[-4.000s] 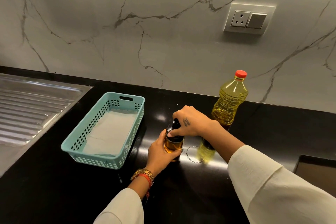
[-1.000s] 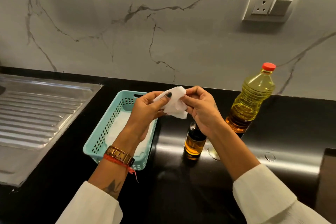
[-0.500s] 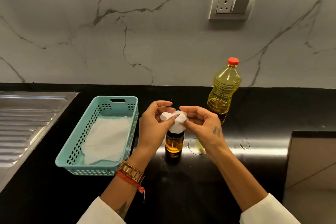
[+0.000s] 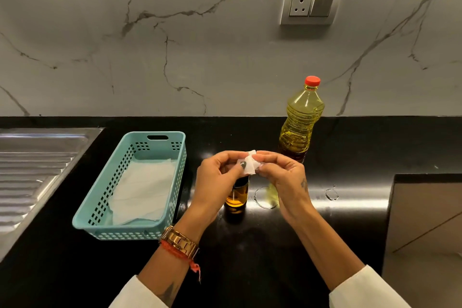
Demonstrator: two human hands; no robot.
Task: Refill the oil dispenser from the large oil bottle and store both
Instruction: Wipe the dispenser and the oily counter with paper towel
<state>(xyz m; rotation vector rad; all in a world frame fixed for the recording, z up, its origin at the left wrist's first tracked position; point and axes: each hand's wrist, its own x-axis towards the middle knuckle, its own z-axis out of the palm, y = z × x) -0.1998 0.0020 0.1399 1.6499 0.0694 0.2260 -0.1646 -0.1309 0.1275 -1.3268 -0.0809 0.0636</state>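
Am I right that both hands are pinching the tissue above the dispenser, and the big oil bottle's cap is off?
Not quite. In the head view the large oil bottle wears its red cap. The rest holds: left hand and right hand pinch the tissue above the oil dispenser.

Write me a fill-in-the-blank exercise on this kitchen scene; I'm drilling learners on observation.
1. Both hands, left hand and right hand, pinch a white ____.
2. The large oil bottle wears a ____ cap.
3. The oil dispenser stands to the ____ of the teal basket.
4. A white sheet lies inside the ____.

Missing words: tissue; red; right; basket
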